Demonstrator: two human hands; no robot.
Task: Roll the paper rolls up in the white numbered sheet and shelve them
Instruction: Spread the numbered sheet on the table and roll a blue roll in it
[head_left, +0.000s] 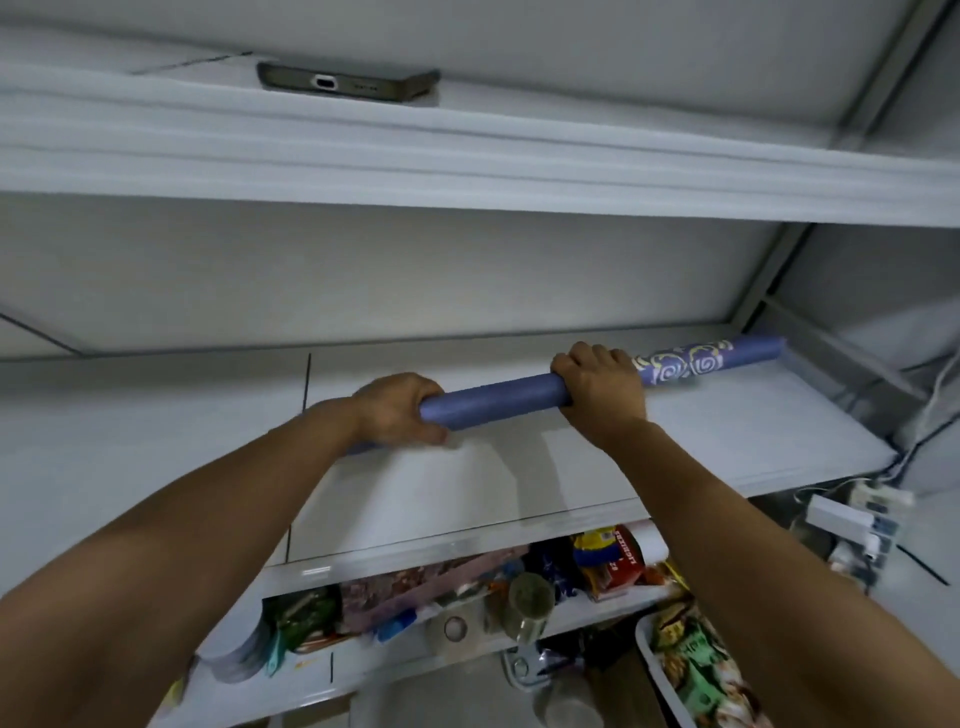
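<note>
Shelving looks nearly done, though nothing white or numbered shows around the roll. At the left, the left hand (400, 410) has its fingers curled tight round the near end of the blue-purple paper roll (498, 397), which hangs over the front half of the white middle shelf (727, 447). If that end is let go first, the round tube would likely roll off the front edge into the cluttered lower shelf (467, 592) beneath. Further right, the right hand (602, 395) is wrapped over the roll's middle from above, just as firmly, and so hard a squeeze may dent the paper. Past it the swirl-patterned stretch (680, 364) slants back towards the rear right corner; whether it touches the board I cannot tell. Pushed further, the tip could jam against the corner upright, and with no band in sight the paper might spring loose. What looks like a white power strip (839, 514) sits at the far right, well apart from the roll.
</note>
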